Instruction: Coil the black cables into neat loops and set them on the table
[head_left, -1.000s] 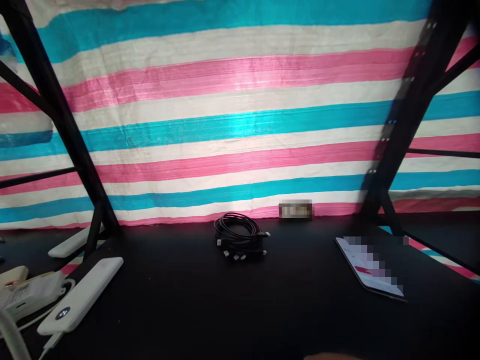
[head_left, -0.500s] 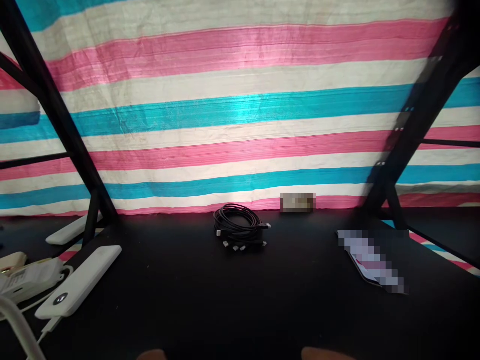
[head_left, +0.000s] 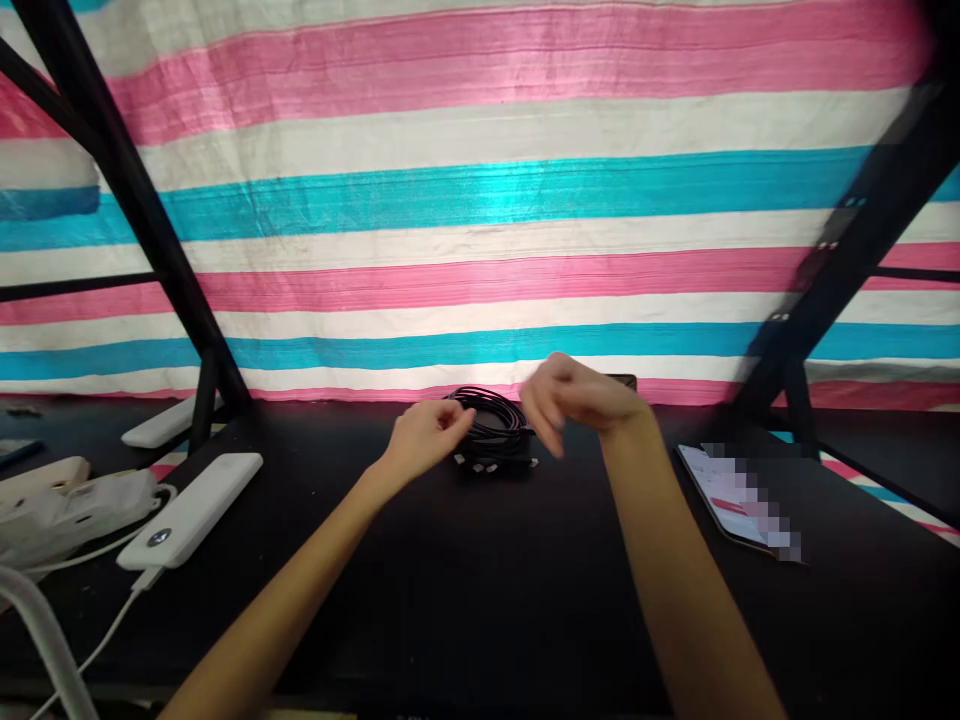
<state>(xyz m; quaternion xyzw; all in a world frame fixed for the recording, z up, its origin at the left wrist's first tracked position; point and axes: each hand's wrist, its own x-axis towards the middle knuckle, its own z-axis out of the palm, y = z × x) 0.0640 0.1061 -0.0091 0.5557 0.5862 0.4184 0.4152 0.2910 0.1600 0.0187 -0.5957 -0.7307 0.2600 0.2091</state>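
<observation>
A coiled black cable with several pale metal connector ends lies at the back middle of the black table. My left hand is at the coil's left edge, fingers bent and thumb stretched toward it. Whether it touches the cable, I cannot tell. On the other side, my right hand hangs just right of the coil, slightly blurred, with its fingers bent downward and apart. It holds nothing that I can see. Part of the coil's left side is hidden behind my left fingers.
A white power bank with a plugged-in cable lies left, beside a white power strip. A phone lies right. Behind my right hand is a dark object. Black frame legs flank the table before a striped sheet.
Both hands have come up from the bottom edge to either side of the coiled cable. The view has shifted slightly, while the coil stays on the table.
</observation>
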